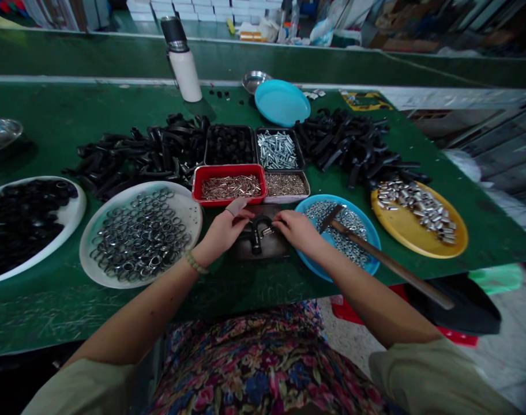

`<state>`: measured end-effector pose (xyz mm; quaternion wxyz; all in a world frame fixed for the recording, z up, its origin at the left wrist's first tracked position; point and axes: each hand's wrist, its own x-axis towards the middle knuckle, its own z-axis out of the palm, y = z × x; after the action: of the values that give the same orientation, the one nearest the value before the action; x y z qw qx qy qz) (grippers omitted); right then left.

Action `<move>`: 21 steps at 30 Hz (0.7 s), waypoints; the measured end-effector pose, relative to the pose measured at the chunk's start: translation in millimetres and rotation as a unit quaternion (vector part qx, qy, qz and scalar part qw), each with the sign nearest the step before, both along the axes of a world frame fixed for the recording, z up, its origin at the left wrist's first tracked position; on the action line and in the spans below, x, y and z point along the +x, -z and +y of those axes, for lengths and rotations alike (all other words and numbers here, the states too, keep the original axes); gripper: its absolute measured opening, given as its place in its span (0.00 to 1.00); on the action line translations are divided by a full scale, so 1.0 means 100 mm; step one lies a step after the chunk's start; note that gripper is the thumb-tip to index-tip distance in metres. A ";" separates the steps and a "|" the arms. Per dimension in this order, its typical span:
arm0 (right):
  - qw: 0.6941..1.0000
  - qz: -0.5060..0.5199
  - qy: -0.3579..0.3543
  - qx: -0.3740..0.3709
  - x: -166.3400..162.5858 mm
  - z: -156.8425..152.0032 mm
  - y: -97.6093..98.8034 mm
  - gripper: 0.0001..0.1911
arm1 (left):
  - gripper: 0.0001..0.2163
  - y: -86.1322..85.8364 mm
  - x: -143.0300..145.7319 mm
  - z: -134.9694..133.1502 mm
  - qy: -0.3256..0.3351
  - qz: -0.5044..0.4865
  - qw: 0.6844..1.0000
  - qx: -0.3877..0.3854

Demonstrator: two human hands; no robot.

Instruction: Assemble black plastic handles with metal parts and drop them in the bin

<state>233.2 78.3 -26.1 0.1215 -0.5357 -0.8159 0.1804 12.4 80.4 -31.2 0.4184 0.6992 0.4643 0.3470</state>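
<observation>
A black curved part [256, 242] with an open, hook-like top lies on a dark metal plate [274, 249] at the table's front edge. A small shiny ribbed metal piece [267, 231] sits in its opening. My left hand [224, 231] is closed on the part's upper left side, thumb and fingers pinched together, with a pale covering on one finger. From the other side, my right hand [295, 226] pinches at the part's right end. Whether a small pin is between those fingertips, I cannot tell.
A red tray [197, 185] of copper-coloured rivets stands just beyond my hands. A hammer [375, 252] lies across the blue tray [378, 262] of small metal pieces. Metal rings fill a white tray [87, 271]; metal sleeves lie in a yellow tray [419, 245]. Black parts are heaped behind.
</observation>
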 end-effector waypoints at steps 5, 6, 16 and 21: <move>0.997 -0.067 -0.024 0.009 0.00 -0.05 -0.05 0.09 | 0.24 0.10 0.05 0.01 -0.007 0.008 1.000 -0.007; 0.997 -0.077 -0.025 0.014 -0.01 -0.06 -0.05 0.10 | 0.25 0.11 0.05 0.02 -0.003 0.012 1.000 -0.004; 0.972 -0.166 -0.019 0.164 0.27 -0.28 -0.05 0.20 | 0.26 0.08 0.09 0.00 0.027 0.144 0.985 0.096; 0.936 -0.277 0.185 0.114 1.13 -0.41 -0.06 0.22 | 0.19 -0.09 0.15 -0.04 0.081 0.274 0.946 0.156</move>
<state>345.7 37.8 -19.7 -0.0180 -0.6881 -0.7191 -0.0956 27.0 76.5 -22.4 0.1874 0.8590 0.4431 0.1753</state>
